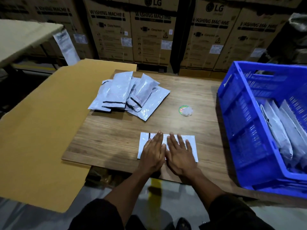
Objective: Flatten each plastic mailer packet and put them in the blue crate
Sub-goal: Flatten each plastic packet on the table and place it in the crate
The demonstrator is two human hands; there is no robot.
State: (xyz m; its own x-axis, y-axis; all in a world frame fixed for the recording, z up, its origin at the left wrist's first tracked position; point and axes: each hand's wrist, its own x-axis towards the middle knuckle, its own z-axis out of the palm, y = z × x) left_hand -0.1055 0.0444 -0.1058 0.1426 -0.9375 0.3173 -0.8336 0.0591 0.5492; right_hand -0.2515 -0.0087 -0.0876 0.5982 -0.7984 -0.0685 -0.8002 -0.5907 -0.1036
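Mailer packet (pixel 191 140) lies flat near the front edge of the wooden table (pixel 116 138), long side running left to right, a dark strip near its left end. Both hands press down on it, side by side and nearly touching: left hand (pixel 153 151) on the left half, right hand (pixel 181 153) on the right half, fingers straight and slightly spread, palms down, neither gripping. Pile of unflattened mailers (pixel 127 93) sits farther back on the table, overlapping, a few puffy, well apart from the pressed packet. Small round tape roll (pixel 185 110) lies between the pile and the blue crate (pixel 240 130). Crate stands at the table's right side, several grey packets (pixel 282 131) leaning inside it. Cardboard sheet (pixel 41 130) covers the surface left of the table. LG washing machine boxes (pixel 152 34) stacked behind.
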